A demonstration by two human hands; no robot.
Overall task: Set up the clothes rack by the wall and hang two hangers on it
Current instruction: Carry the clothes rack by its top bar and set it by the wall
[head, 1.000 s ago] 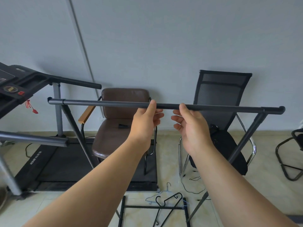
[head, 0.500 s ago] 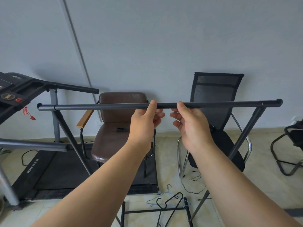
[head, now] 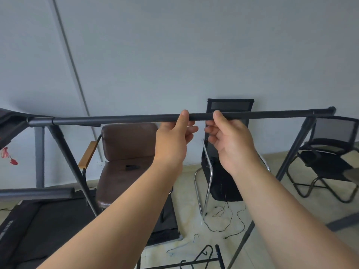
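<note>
The clothes rack [head: 116, 119] runs its legs off the bottom edge, the black hanger [head: 204, 253] on the floor is cut there too, the treadmill [head: 23, 226] spills past the left edge, and the small dark object [head: 132, 167] on the brown chair [head: 124, 152] is too tiny to name.

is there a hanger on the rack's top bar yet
No, the dark metal top bar carries only both hands; the black hangers lie on the floor below.

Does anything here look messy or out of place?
Yes: hangers lie on the floor rather than on the rack bar, and a thin black cable trails loose across the tiles by the mesh chair.
</note>
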